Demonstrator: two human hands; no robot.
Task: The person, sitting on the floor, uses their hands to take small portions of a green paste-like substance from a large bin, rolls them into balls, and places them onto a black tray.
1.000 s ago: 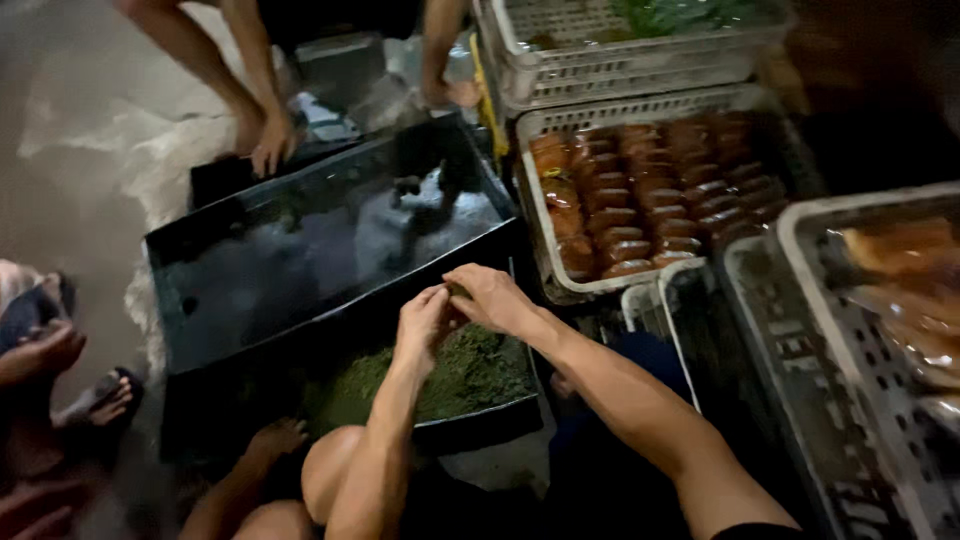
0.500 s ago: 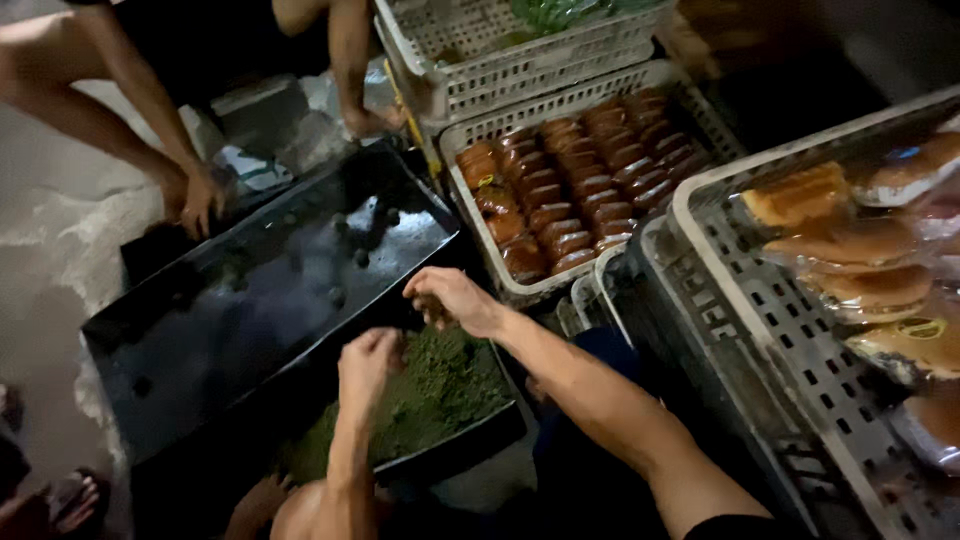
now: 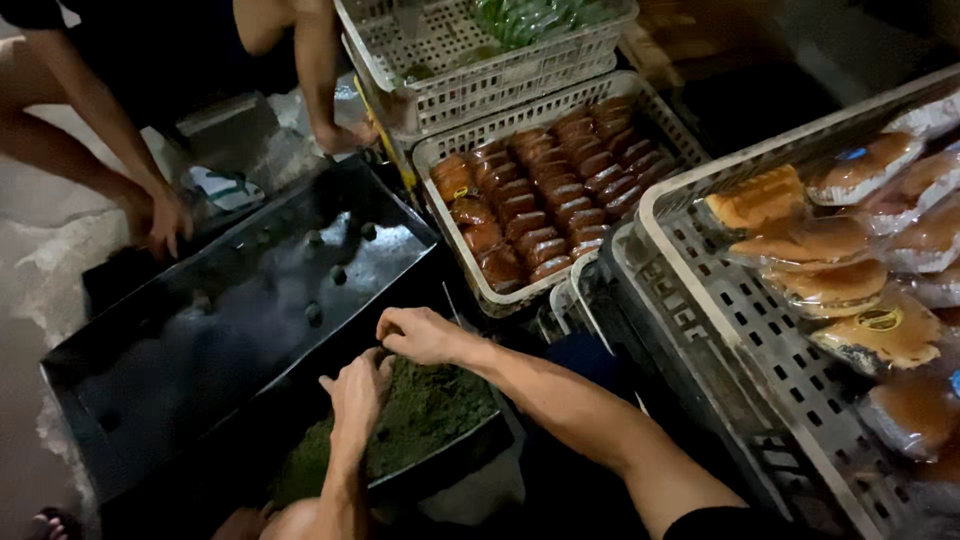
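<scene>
I'm looking down at a dim, grey concrete floor (image 3: 40,260) crowded with trays and crates. A large black metal tray (image 3: 150,400) lies in front of me, its dark bottom dotted with a few small green balls (image 3: 338,275), and just below it a second dark pan (image 3: 450,460) holds a heap of green mixture (image 3: 420,415). My left hand (image 3: 358,392) rests on that heap with fingers curled down into it, and my right hand (image 3: 420,335) hovers just above, loosely closed, fingertips touching the left; whether either pinches a lump I cannot tell. Right of the hands, a white plastic crate (image 3: 470,290) of brown wrapped cakes (image 3: 530,215) presses close to the black tray's corner. A grey crate (image 3: 760,360) of packaged buns (image 3: 830,290) crowds my right forearm. Across the tray another person's hands (image 3: 165,220) rest on the floor and the tray's far edge, so open room is only over the black tray.
</scene>
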